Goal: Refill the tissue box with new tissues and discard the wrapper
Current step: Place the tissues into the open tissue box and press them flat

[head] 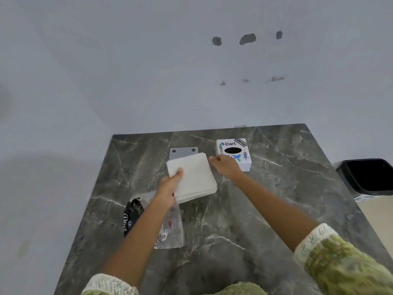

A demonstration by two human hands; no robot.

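Right now the left hand (170, 186) grips the stack of tissues (192, 177) by its near-left corner, raised just over the bench (265, 209). The tissue box (234, 153) stands to the stack's right and slightly farther off, its oval hole facing up; the right hand (224, 166), loosely curled and holding nothing, is nearer it, touching its front. The empty wrapper (168, 228) lies near-left on dark marble; a black bin (365, 177) sits by the bench's right edge, pale walls behind.
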